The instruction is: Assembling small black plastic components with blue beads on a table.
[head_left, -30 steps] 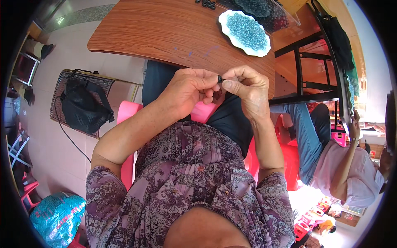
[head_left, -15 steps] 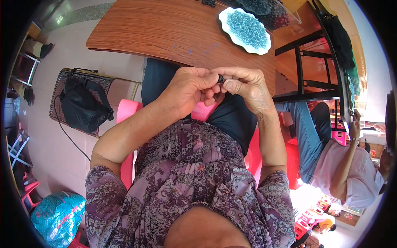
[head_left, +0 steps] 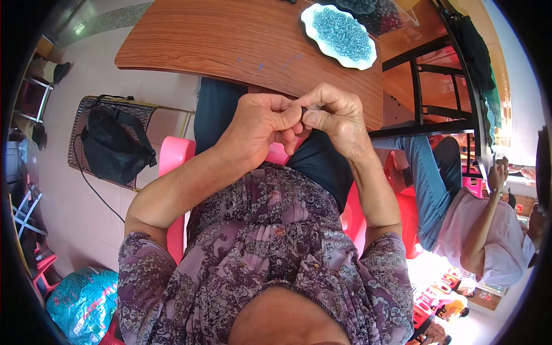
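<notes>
A small black piece (head_left: 304,112) is pinched between my two hands, just off the near edge of the wooden table (head_left: 201,43). Its exact kind is too small to tell. The thumb and fingers of my left hand (head_left: 264,121) close on its left side. From the right, the thumb and forefinger of my right hand (head_left: 339,118) grip it too. Beyond my hands, a white scalloped dish (head_left: 313,33) on the table holds many tiny clear bluish rings (head_left: 344,35).
Behind the dish stands a clear container (head_left: 397,20) with dark pieces. A black bag (head_left: 115,144) lies on a woven seat at left. To the right are a black-framed table (head_left: 420,86) and a seated person (head_left: 483,230). A blue-green sack (head_left: 83,299) sits lower left.
The table and dish sit slightly higher in view. My fingers have shifted a little around the black piece, and less of it shows between them.
</notes>
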`<state>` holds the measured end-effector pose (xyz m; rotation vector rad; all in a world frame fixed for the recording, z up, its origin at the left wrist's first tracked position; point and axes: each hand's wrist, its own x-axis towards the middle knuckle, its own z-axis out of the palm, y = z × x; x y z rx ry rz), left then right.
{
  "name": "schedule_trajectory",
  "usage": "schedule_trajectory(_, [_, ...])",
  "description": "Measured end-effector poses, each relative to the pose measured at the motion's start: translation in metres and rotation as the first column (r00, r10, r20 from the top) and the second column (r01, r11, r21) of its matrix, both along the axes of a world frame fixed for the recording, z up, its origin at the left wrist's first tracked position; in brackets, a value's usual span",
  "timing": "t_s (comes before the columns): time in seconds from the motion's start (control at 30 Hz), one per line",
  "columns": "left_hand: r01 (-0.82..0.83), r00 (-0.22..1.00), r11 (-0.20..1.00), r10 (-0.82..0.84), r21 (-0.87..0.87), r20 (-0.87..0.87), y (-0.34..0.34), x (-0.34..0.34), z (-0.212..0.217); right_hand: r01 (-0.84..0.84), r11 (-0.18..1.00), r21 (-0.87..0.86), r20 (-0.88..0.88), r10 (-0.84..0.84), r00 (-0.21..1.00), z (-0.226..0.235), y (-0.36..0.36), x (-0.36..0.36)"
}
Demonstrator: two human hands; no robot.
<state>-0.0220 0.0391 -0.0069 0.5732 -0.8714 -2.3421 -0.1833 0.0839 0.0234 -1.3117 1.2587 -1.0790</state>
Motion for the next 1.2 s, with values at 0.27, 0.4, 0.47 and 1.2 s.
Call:
schedule_trajectory(0.27, [0.058,0.997,0.997,-0.055,0.058,-0.050,-0.018,-0.005,-0.006,0.027,0.998,0.064,0.007,-0.027,1.000,0.006,-0.011,-0.005])
schedule_trajectory(0.4, [0.038,0.999,0.985,-0.031,0.169,-0.044,-0.023,-0.003,-0.007,0.011,0.994,0.111,0.095,-0.022,0.995,0.003,-0.013,-0.008])
schedule_trajectory(0.47, [0.004,1.000,0.991,-0.004,0.131,0.002,-0.032,-0.001,0.005,0.020,0.996,0.083,0.118,-0.030,0.993,0.002,-0.015,-0.011])
schedule_trajectory(1.2, [0.125,0.674,-0.441,0.695,-0.888,-0.250,-0.262,-0.075,0.034,0.120,0.984,0.128,0.067,-0.129,0.989,-0.016,-0.026,-0.055])
